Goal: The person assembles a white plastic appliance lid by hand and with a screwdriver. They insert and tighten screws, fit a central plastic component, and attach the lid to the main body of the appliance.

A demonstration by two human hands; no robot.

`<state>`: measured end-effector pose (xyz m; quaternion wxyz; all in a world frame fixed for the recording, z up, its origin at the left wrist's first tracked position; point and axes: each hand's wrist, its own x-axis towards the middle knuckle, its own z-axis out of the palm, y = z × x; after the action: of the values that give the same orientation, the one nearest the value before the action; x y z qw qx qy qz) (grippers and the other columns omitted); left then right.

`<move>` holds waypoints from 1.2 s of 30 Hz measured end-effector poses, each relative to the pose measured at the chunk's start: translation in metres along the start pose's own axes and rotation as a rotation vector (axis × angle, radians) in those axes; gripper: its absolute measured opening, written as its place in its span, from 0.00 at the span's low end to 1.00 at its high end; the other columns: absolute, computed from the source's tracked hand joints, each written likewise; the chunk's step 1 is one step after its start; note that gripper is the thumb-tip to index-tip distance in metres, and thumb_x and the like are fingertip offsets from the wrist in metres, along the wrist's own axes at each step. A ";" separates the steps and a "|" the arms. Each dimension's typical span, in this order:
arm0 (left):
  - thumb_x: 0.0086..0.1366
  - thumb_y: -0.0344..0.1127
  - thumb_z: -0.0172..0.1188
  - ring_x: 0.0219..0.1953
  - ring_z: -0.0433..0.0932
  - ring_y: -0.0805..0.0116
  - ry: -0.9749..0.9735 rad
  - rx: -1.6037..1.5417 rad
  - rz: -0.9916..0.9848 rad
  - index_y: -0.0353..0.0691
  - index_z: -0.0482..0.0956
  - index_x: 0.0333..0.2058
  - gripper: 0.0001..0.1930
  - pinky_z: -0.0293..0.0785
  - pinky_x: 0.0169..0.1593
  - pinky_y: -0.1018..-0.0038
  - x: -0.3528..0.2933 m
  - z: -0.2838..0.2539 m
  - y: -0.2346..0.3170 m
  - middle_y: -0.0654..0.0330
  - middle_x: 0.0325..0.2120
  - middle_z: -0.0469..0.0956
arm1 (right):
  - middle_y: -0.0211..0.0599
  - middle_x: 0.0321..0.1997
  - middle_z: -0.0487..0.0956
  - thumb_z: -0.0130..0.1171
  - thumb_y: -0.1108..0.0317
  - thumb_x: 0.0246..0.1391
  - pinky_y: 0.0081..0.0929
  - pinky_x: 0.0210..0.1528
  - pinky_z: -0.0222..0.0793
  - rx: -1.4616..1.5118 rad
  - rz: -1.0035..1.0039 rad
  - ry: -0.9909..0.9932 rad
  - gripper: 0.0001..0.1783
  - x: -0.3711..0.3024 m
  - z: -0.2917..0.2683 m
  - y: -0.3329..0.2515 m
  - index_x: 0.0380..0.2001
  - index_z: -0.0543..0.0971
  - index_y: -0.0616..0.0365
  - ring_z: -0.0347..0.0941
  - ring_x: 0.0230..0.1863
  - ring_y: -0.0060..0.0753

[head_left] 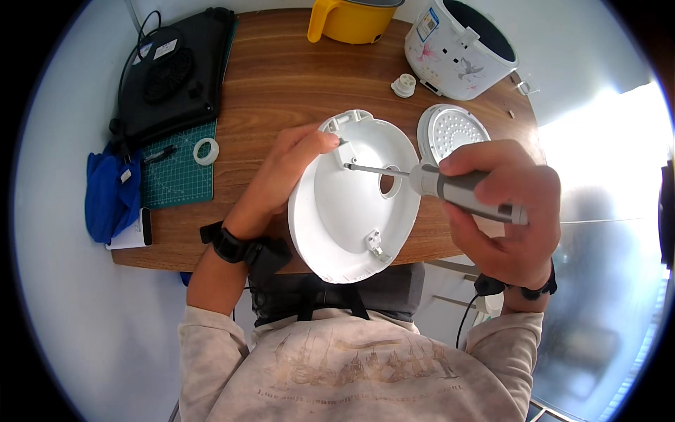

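White lid (344, 211) held tilted over wooden table (281, 77); left hand (281, 176) pinches its rim, right hand (503, 211) fist-wrapped around screwdriver (450, 186), tip at bracket (346, 153).

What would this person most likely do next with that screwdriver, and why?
Probably turn the screwdriver to work the screw. Its tip already sits at the small bracket near the top rim of the white round lid. The right hand grips the grey handle, while the left hand steadies the lid by its edge, fingers beside the bracket.
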<state>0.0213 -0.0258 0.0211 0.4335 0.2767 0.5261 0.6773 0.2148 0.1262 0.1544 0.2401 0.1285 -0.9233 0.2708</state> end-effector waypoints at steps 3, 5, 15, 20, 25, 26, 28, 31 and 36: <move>0.67 0.49 0.51 0.30 0.81 0.74 0.001 0.012 -0.003 0.32 0.81 0.43 0.23 0.74 0.33 0.79 0.000 -0.001 -0.001 0.58 0.30 0.82 | 0.57 0.48 0.79 0.65 0.84 0.48 0.34 0.46 0.78 -0.033 -0.025 -0.065 0.24 0.002 -0.006 -0.001 0.45 0.67 0.58 0.80 0.44 0.44; 0.67 0.49 0.51 0.31 0.81 0.74 -0.006 0.017 0.005 0.32 0.81 0.43 0.23 0.74 0.33 0.78 0.000 -0.001 -0.001 0.58 0.30 0.82 | 0.58 0.48 0.79 0.65 0.83 0.49 0.34 0.47 0.78 -0.064 -0.004 -0.070 0.23 0.002 -0.009 -0.003 0.45 0.67 0.58 0.80 0.45 0.44; 0.68 0.48 0.53 0.36 0.81 0.73 -0.038 -0.002 -0.011 0.32 0.80 0.49 0.24 0.76 0.39 0.77 0.000 -0.002 0.003 0.57 0.36 0.82 | 0.43 0.28 0.79 0.51 0.89 0.31 0.26 0.29 0.73 0.141 -0.093 0.268 0.16 -0.008 0.002 0.010 0.28 0.77 0.64 0.76 0.25 0.34; 0.69 0.48 0.52 0.40 0.81 0.71 -0.041 -0.059 -0.019 0.32 0.76 0.55 0.26 0.77 0.43 0.76 -0.001 0.006 0.010 0.56 0.41 0.81 | 0.38 0.24 0.78 0.64 0.70 0.52 0.33 0.24 0.68 -0.217 0.259 -0.056 0.05 0.006 0.051 0.029 0.28 0.79 0.58 0.74 0.21 0.41; 0.70 0.45 0.51 0.43 0.80 0.72 -0.041 -0.092 -0.026 0.33 0.75 0.58 0.25 0.77 0.46 0.76 -0.001 0.006 0.008 0.56 0.44 0.81 | 0.41 0.23 0.78 0.62 0.61 0.60 0.40 0.27 0.68 -0.302 0.391 -0.258 0.13 0.003 0.084 0.039 0.27 0.77 0.58 0.75 0.23 0.48; 0.70 0.45 0.51 0.43 0.80 0.72 -0.049 -0.090 -0.024 0.33 0.75 0.58 0.25 0.77 0.46 0.76 -0.001 0.005 0.008 0.56 0.44 0.81 | 0.42 0.23 0.77 0.61 0.61 0.60 0.41 0.27 0.68 -0.283 0.395 -0.246 0.13 0.005 0.088 0.041 0.27 0.77 0.58 0.75 0.24 0.50; 0.70 0.44 0.51 0.44 0.80 0.72 -0.059 -0.073 -0.009 0.33 0.74 0.58 0.25 0.77 0.46 0.76 -0.001 0.004 0.007 0.57 0.44 0.81 | 0.43 0.22 0.77 0.60 0.61 0.61 0.43 0.27 0.68 -0.265 0.392 -0.216 0.13 0.009 0.094 0.044 0.26 0.76 0.59 0.75 0.24 0.52; 0.70 0.45 0.51 0.43 0.79 0.73 -0.061 -0.039 0.017 0.33 0.75 0.58 0.25 0.76 0.47 0.76 0.000 0.001 0.004 0.57 0.44 0.80 | 0.45 0.22 0.77 0.59 0.63 0.61 0.45 0.28 0.68 -0.269 0.399 -0.193 0.13 0.012 0.098 0.045 0.27 0.76 0.60 0.75 0.25 0.54; 0.70 0.46 0.52 0.44 0.78 0.74 -0.069 -0.015 0.026 0.33 0.75 0.57 0.25 0.75 0.48 0.76 -0.001 0.001 0.005 0.58 0.43 0.80 | 0.47 0.23 0.79 0.59 0.65 0.59 0.44 0.29 0.70 -0.252 0.469 -0.190 0.11 0.014 0.096 0.039 0.28 0.78 0.61 0.75 0.25 0.54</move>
<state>0.0213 -0.0262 0.0259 0.4444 0.3035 0.5022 0.6769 0.1526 0.1028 0.0734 0.0973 -0.0948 -0.9726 0.1886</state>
